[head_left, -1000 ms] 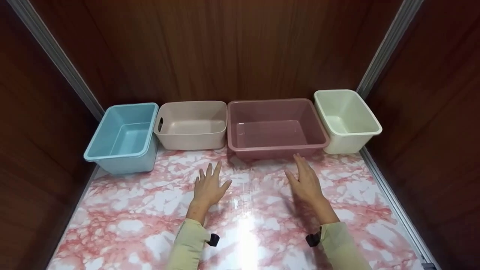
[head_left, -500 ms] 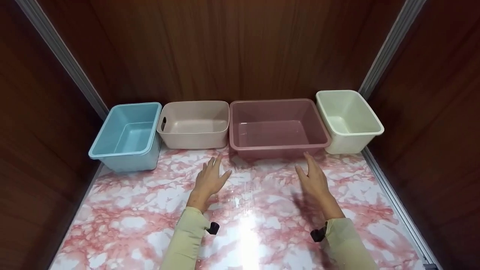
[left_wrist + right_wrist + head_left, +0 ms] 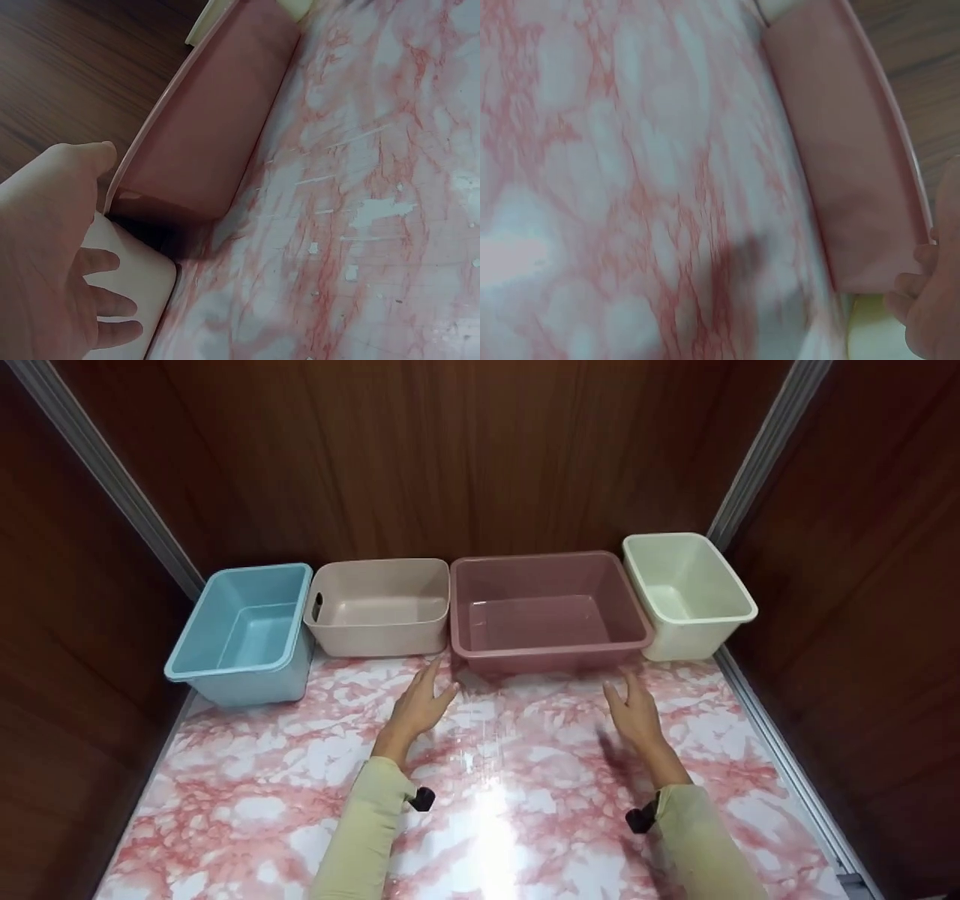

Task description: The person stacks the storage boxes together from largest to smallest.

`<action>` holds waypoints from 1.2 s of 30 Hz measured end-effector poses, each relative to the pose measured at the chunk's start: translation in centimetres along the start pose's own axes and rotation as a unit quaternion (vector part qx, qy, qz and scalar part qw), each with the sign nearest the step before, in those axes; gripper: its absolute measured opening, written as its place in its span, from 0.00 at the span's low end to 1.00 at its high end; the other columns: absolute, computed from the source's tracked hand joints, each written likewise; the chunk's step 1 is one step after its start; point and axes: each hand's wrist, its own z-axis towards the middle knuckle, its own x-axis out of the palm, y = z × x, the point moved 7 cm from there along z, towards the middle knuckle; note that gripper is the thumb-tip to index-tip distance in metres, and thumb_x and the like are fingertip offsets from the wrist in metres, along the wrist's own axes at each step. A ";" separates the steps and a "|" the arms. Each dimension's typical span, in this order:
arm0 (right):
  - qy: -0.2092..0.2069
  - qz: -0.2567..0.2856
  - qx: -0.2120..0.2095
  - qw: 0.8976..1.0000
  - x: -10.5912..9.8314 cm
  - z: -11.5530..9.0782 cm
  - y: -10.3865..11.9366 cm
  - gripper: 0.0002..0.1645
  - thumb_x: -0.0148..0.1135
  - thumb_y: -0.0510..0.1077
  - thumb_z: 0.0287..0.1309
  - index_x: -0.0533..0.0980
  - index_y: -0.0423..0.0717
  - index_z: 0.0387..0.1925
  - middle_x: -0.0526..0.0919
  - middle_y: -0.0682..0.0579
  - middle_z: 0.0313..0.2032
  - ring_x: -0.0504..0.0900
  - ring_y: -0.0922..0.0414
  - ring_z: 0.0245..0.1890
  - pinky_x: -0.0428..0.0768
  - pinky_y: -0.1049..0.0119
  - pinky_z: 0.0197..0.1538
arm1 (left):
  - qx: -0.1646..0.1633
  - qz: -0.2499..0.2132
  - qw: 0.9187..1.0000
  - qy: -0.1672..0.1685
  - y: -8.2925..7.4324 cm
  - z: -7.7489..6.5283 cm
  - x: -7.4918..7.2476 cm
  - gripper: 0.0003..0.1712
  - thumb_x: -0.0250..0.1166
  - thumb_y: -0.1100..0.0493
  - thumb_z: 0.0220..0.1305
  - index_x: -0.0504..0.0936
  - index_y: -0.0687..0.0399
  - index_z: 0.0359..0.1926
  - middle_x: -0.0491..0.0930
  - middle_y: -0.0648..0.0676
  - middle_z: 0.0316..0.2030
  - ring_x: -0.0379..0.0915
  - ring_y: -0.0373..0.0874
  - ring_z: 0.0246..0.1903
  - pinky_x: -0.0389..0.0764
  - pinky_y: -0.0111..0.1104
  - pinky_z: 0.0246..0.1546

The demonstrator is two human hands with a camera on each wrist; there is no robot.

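In the head view a dusky pink basin (image 3: 551, 661) stands against the back wall, nothing inside it. My left hand (image 3: 417, 706) hovers before its left front corner, thumb out and fingers extended, holding nothing. Toward the basin's right front corner reaches my right hand (image 3: 636, 716), its fingers also extended and nothing in it. The left wrist view has the left hand (image 3: 56, 247) in front of the beige bin (image 3: 142, 281) and the pink basin (image 3: 202, 127). At the right wrist view's edge the right hand (image 3: 937, 292) overlaps the pink basin's end (image 3: 855, 172); contact is unclear.
A blue tub (image 3: 255, 684) sits at the far left, beside a beige bin (image 3: 382, 640) with a side handle hole. At the right end is a cream bin (image 3: 686, 639). Dark wood-look panels (image 3: 480, 450) enclose the red-and-white marbled tabletop (image 3: 262, 810) on the sides and back.
Both hands have moved forward toward the bins. The right hand has also shifted right, widening the gap between the hands. All the bins stay in place.
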 end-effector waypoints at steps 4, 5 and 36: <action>-0.004 0.012 -0.004 1.000 -0.2 0.5 -0.7 0.31 0.53 0.52 0.69 0.66 0.38 0.65 0.70 0.33 0.62 0.70 0.36 0.59 0.64 0.43 0.61 | -0.004 -0.020 1.000 0.005 0.0 0.4 0.4 0.40 0.54 0.41 0.70 0.50 0.41 0.77 0.55 0.61 0.72 0.52 0.57 0.69 0.59 0.55 0.63; -0.004 0.014 -0.003 1.000 -0.2 0.6 -0.9 0.30 0.53 0.51 0.69 0.66 0.37 0.65 0.70 0.33 0.61 0.69 0.36 0.60 0.64 0.44 0.61 | -0.004 -0.025 1.000 0.007 0.0 0.5 0.5 0.40 0.54 0.41 0.70 0.50 0.41 0.77 0.55 0.60 0.72 0.52 0.57 0.69 0.59 0.54 0.63; -0.010 0.134 0.128 0.983 -2.0 4.7 -6.3 0.41 0.38 0.63 0.73 0.58 0.34 0.69 0.63 0.34 0.66 0.60 0.41 0.66 0.57 0.48 0.67 | 0.028 -0.160 0.986 -0.046 0.3 3.8 1.9 0.43 0.56 0.46 0.70 0.49 0.63 0.75 0.56 0.68 0.70 0.50 0.59 0.69 0.53 0.49 0.67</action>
